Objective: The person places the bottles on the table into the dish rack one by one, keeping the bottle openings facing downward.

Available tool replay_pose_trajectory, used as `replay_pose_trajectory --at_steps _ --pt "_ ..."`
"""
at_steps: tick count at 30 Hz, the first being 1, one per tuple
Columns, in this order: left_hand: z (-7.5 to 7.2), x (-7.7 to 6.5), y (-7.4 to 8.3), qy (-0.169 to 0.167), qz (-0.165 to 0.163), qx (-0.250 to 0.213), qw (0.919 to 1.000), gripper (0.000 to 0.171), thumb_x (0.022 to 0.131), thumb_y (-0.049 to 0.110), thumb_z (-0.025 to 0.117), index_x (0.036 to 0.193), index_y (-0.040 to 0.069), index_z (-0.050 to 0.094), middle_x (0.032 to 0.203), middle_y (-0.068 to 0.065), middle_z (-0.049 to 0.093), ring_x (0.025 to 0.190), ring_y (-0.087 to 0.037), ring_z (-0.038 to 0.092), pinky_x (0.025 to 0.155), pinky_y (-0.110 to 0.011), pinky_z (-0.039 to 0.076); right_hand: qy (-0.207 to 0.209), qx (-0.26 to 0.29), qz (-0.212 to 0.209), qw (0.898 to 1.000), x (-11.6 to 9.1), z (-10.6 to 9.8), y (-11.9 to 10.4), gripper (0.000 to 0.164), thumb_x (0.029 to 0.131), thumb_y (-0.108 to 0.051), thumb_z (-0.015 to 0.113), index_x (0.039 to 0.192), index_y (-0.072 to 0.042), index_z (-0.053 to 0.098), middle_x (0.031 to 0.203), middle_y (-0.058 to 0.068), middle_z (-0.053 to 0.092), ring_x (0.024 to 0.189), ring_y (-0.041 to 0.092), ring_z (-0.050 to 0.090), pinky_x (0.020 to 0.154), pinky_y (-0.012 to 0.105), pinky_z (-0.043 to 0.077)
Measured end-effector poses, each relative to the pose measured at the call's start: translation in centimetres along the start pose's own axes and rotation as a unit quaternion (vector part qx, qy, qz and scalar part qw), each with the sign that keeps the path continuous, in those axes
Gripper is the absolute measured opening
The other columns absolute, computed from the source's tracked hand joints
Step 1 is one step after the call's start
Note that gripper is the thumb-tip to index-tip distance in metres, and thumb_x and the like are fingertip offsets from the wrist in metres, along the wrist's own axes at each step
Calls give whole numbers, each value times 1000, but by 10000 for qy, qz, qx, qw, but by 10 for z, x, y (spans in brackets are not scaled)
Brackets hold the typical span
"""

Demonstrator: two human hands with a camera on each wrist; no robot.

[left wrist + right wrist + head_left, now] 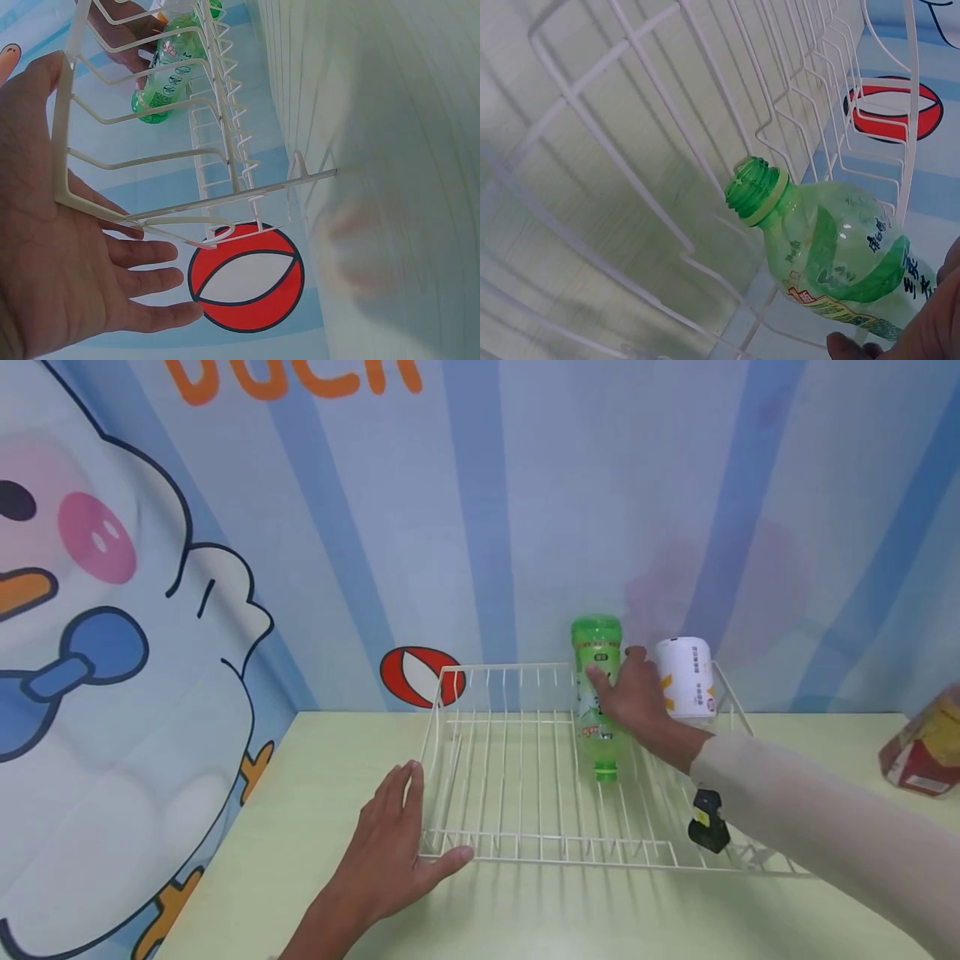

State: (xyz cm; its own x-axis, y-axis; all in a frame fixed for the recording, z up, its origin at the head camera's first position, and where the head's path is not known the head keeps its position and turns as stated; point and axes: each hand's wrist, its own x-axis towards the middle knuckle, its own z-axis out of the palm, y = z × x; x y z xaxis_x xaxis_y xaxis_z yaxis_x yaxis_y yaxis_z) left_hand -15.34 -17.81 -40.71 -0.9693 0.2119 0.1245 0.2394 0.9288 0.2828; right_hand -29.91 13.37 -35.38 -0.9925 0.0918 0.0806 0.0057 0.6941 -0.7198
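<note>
My right hand [637, 697] grips a green-tinted clear plastic bottle [597, 693], thumb on one side and fingers on the other. Its neck points down, and the right wrist view shows a threaded mouth [756, 187] without a cap, near the wires. The bottle stands inside a white wire rack [510, 858]. At the rack's front left corner is my left hand [393, 847], fingers straight along the outside and thumb at the front rim. In the left wrist view, the corner wire passes between thumb and palm.
A white cylinder with printed label [686, 677] stands in the rack's back right, beside my right hand. Further right on the pale table [247, 860] is a red and yellow package [924, 743]. A striped cartoon wall [585, 510] rises directly behind the rack.
</note>
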Motion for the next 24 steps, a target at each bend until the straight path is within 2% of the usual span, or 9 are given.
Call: replay_pose_trajectory --at_steps 7,13,17,20,24 --pt "1 0 0 -17 -11 90 10000 114 81 71 63 157 -2 19 160 -18 24 147 -36 21 112 -59 28 94 -142 -145 9998 -10 -2 -4 78 103 -41 50 148 12 14 133 39 37 111 46 48 90 56 45" --pt "0 1 1 -73 -56 18 10000 115 81 72 63 157 -1 18 160 -18 24 147 -36 21 113 -59 26 181 -166 -259 9994 -17 -8 -10 77 103 -41 50 148 10 16 134 40 34 105 45 49 83 56 46" --pt "-1 0 1 -162 -97 40 9998 116 81 75 60 158 0 18 161 -18 23 147 -36 20 113 -59 26 224 -114 -315 9992 -22 -13 -12 76 102 -43 51 149 8 19 135 39 35 104 44 50 80 55 46" --pt "-1 0 1 -164 -107 14 9998 115 81 74 61 157 -1 17 160 -18 23 147 -36 20 113 -59 26 266 -72 -515 9983 -28 -18 -14 76 102 -44 52 148 8 23 132 37 39 105 44 51 82 55 46" --pt "0 0 1 -137 -106 -35 9998 114 81 70 64 157 -1 17 160 -19 24 146 -37 21 112 -59 27 309 42 -841 9960 -37 -29 -13 72 102 -40 53 145 10 25 129 35 43 115 45 48 89 56 44"
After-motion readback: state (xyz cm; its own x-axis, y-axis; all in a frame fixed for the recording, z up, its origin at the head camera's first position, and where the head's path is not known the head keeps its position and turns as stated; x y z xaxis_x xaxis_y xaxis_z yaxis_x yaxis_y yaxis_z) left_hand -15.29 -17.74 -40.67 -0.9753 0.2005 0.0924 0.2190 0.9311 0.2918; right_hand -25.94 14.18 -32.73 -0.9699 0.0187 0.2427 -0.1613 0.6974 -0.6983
